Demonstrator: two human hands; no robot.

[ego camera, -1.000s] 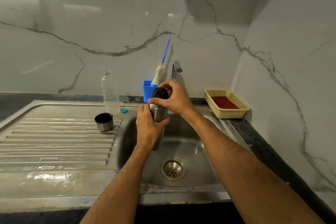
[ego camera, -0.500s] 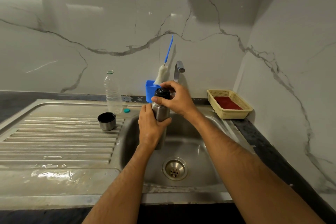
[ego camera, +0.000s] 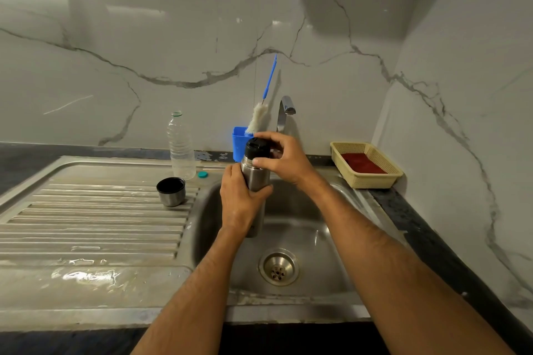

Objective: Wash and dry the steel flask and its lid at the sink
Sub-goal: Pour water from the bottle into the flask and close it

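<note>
I hold a steel flask (ego camera: 254,179) upright over the sink bowl (ego camera: 314,228). My left hand (ego camera: 239,202) grips its body from the left. My right hand (ego camera: 284,160) curls round the black stopper (ego camera: 256,148) at the flask's top, fingers and thumb on its sides. The flask's steel cup lid (ego camera: 171,191), black inside, stands mouth up on the ribbed drainboard (ego camera: 92,225) to the left.
A tap (ego camera: 284,112) rises behind the flask. A blue holder (ego camera: 238,143) with a white bottle brush (ego camera: 259,119) stands at the wall. A clear plastic bottle (ego camera: 181,147) and its teal cap (ego camera: 202,174) sit by the bowl. A cream basket (ego camera: 364,179) with a red cloth is at the right.
Both hands keep the same hold on the flask and stopper. The view has shifted slightly; the flask stays over the bowl.
</note>
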